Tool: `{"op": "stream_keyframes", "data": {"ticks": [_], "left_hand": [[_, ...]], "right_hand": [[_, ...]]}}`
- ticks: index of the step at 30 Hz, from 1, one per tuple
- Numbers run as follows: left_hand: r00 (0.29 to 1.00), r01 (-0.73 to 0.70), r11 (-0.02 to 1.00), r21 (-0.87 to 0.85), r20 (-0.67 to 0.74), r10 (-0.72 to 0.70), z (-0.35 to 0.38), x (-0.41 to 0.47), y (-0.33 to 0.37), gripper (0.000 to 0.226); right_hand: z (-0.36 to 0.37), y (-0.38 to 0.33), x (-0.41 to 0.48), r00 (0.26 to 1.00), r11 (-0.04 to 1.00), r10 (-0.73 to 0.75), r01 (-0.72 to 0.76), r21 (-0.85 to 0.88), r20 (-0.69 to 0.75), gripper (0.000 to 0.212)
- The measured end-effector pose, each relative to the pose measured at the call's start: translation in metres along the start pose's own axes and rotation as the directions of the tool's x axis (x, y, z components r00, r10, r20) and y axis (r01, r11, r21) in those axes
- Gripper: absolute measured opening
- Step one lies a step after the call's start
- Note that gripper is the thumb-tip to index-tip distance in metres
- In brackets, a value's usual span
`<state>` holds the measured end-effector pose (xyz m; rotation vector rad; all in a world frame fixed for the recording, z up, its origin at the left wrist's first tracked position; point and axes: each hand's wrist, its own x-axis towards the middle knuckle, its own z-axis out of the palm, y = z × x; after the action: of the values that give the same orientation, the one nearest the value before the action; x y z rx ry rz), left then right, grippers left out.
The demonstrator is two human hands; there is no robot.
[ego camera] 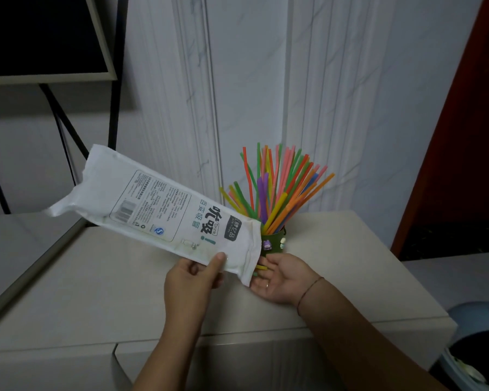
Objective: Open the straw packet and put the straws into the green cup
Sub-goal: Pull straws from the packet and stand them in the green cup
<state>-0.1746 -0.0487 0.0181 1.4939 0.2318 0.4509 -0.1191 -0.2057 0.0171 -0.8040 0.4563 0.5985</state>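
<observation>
Left hand (194,277) pinching my white plastic straw packet (156,213), mouth tilted down; right hand (283,277) open, cupped under it catching yellow stragglers (261,267) — shake gently. Small green cup (274,242) of coloured straws (277,187) sits by the beige cabinet top's (96,277) back edge — nearly done.

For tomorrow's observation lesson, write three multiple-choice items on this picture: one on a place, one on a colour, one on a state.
1. Where does the small green cup stand?
A on the beige cabinet top
B on the floor
C on a shelf

2. What colour is the printed plastic straw packet?
A red
B white
C black

3. How is the right hand?
A clenched in a fist
B palm up at the packet's mouth
C gripping the cup

Answers: 1 A, its base rests there; 2 B, white with dark print, pinched by the left hand; 3 B, straw ends touch its fingers.
</observation>
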Motion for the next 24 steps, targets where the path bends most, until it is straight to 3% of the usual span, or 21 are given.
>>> {"op": "stream_keyframes", "data": {"ticks": [6,9,13,21,24], "left_hand": [[0.998,-0.061,0.998,0.01,-0.013,0.061,0.001,-0.001,0.003,0.023],[1.0,-0.018,0.995,-0.095,-0.027,0.016,-0.001,0.001,0.001,0.026],[0.995,0.077,0.958,-0.277,-0.046,-0.094,-0.004,0.005,-0.003,0.032],[0.96,0.256,0.855,-0.451,0.012,-0.281,-0.004,0.012,-0.011,0.033],[0.927,0.349,0.792,-0.501,0.063,-0.369,-0.006,0.014,-0.012,0.02]], "right_hand": [[0.005,0.006,-0.002,0.999,0.999,0.042,-0.042,-0.033,-0.011,0.027],[0.007,0.007,-0.007,0.999,0.996,0.047,-0.047,-0.075,-0.004,0.02],[0.01,0.006,-0.013,0.999,0.959,0.034,-0.033,-0.28,-0.002,0.019],[0.013,0.006,-0.013,0.942,0.891,-0.323,0.335,-0.306,0.092,0.011],[0.01,0.002,-0.016,0.909,0.838,-0.396,0.415,-0.355,0.127,0.009]]}}
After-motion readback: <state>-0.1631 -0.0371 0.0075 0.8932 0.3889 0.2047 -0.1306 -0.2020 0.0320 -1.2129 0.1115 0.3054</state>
